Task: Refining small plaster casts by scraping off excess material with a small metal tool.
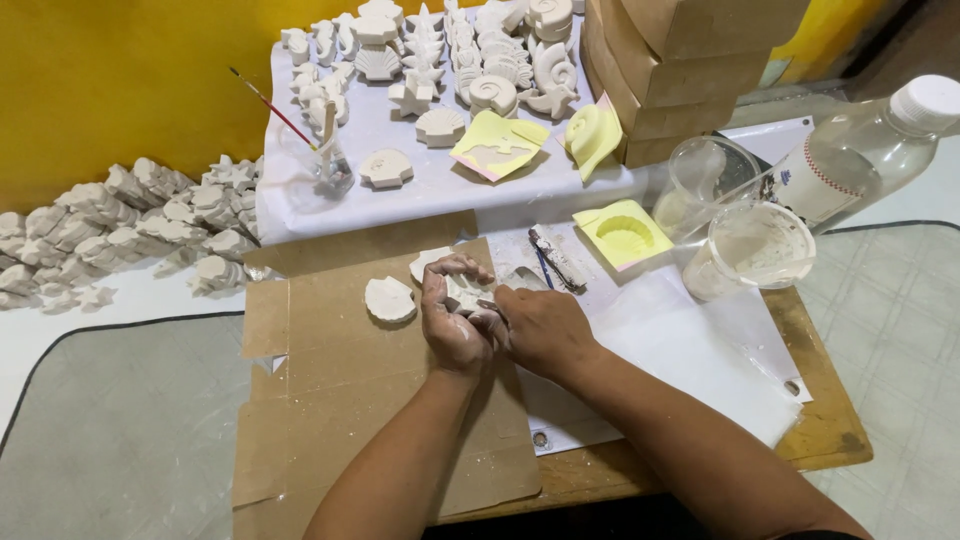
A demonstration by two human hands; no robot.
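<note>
My left hand (452,322) is curled around a small white plaster cast (463,293) and holds it over a flattened cardboard sheet (340,400). Pressed against the same cast from the right is my right hand (541,327), which grips a small thin tool; the tool's tip is hidden between my fingers. A finished white shell cast (389,299) lies on the cardboard just left of my left hand. Another white cast (428,262) lies just beyond my fingers.
A raised white board (420,180) carries several shell and starfish casts, yellow moulds (498,143) and a cup with a brush (322,160). A yellow mould (624,234), a scraper (557,256), plastic cups (755,248), a bottle (860,150) and boxes (680,70) stand right. More casts (130,225) pile at left.
</note>
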